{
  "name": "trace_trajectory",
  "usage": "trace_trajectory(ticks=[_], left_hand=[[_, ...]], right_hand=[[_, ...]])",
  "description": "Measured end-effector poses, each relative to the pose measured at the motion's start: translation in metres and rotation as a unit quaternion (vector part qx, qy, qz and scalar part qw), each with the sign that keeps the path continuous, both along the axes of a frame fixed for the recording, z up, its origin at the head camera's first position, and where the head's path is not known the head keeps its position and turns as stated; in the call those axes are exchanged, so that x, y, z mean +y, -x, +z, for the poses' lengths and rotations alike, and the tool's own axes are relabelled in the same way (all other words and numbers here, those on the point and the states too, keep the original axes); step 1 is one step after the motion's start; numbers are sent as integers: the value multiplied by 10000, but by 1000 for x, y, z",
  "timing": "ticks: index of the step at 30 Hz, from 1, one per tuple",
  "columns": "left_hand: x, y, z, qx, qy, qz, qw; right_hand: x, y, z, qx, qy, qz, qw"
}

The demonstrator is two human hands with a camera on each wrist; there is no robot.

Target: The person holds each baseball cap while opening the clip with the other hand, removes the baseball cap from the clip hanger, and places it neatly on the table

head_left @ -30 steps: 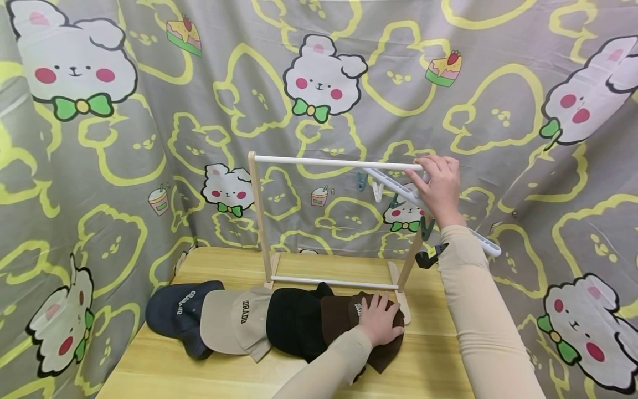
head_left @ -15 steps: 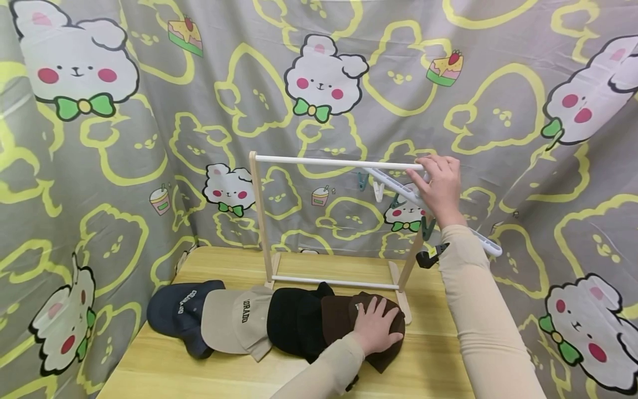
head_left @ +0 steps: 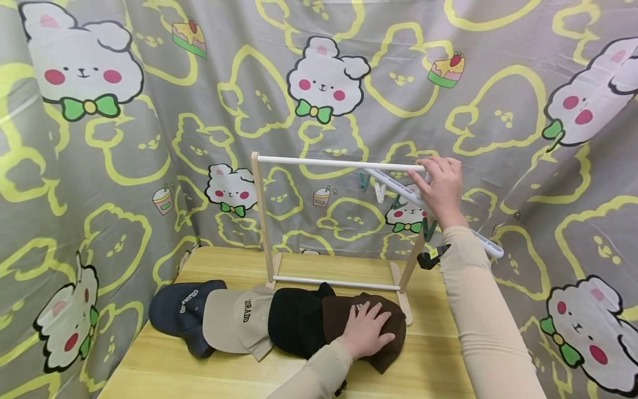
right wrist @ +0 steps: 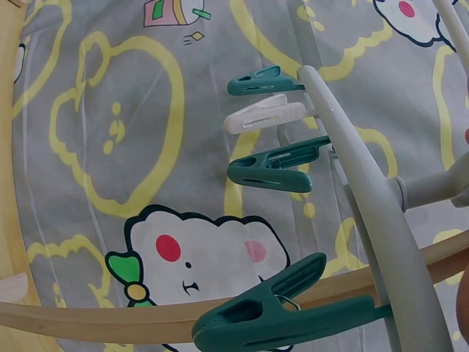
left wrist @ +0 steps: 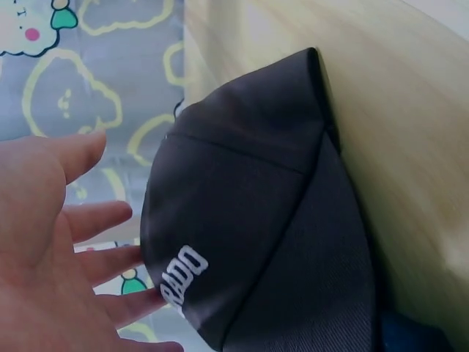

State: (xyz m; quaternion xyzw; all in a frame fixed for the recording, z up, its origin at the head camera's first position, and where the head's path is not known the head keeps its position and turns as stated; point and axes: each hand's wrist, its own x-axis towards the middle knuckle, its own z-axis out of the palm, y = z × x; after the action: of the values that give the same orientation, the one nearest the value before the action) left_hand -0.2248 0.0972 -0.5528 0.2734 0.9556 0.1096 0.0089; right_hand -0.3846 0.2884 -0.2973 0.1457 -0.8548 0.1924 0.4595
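My left hand (head_left: 366,331) lies over the brown cap (head_left: 335,318), the rightmost of a row of caps, its fingers spread and fairly straight. In the left wrist view, the fingertips sit at the edge of the cap's crown (left wrist: 227,191), palm turned to the camera. My right hand (head_left: 442,185) grips the right end of the rack's white top bar (head_left: 339,164), fingers curled over it. Below that hand slants a pale blue-grey hanger (head_left: 394,185). Green and white clips (right wrist: 271,169) hang from it, holding nothing. Whether the right hand also holds the hanger's hook is hidden.
Left of the brown cap lie a black cap (head_left: 289,318), a beige cap (head_left: 226,321) and a navy cap (head_left: 171,310), overlapping on the wooden table (head_left: 199,374). Behind them stands the rack's wooden post (head_left: 264,221). A patterned curtain (head_left: 319,233) encloses the table's back and sides.
My left hand has slid a little left and toward me over the brown cap. My right hand, the rack and the hanger stay put.
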Motion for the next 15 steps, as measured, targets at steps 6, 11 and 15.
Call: trace_trajectory(ticks=[6, 11, 15], left_hand=[[-10, -4, 4, -71, -118, -35, 9999], [-16, -4, 5, -16, -140, -19, 9999], [-21, -4, 6, 42, -168, 9, 9998]], right_hand=[[1, 0, -2, 87, -25, 19, 10000], [0, -1, -1, 86, -21, 26, 10000], [0, -1, -1, 77, -8, 23, 10000]])
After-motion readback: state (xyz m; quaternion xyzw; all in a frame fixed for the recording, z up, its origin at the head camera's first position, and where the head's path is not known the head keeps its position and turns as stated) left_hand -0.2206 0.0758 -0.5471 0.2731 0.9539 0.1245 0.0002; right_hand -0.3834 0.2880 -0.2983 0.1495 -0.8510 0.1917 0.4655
